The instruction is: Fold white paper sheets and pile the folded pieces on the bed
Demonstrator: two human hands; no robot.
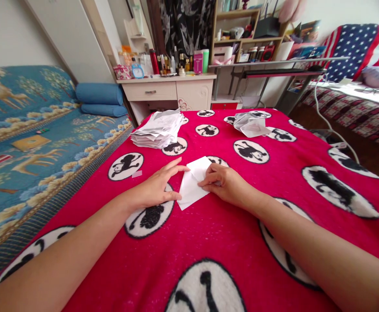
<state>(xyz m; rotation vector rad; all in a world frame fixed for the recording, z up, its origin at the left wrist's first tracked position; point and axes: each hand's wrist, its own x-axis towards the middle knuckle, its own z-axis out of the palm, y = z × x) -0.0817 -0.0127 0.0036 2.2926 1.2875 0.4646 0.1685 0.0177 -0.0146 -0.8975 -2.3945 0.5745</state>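
Note:
A folded piece of white paper (189, 190), with the look of a small envelope, lies on the red blanket (189, 242) in front of me. My left hand (158, 186) is open at its left side, thumb and forefinger apart, their tips at the paper's edge. With bent, pinched fingers, my right hand (223, 180) grips the paper at its right side, over a folded flap. Those fingers hide part of the flap. A small pale rectangular slip (137, 173) rests on the blanket, left of my left hand.
Farther back on the blanket sit a thick stack of papers (158, 129) at left and a smaller pile of folded papers (250, 124) at right. A blue covered sofa (46, 143) runs along the left. Behind stands a white dresser (163, 89) crowded with bottles.

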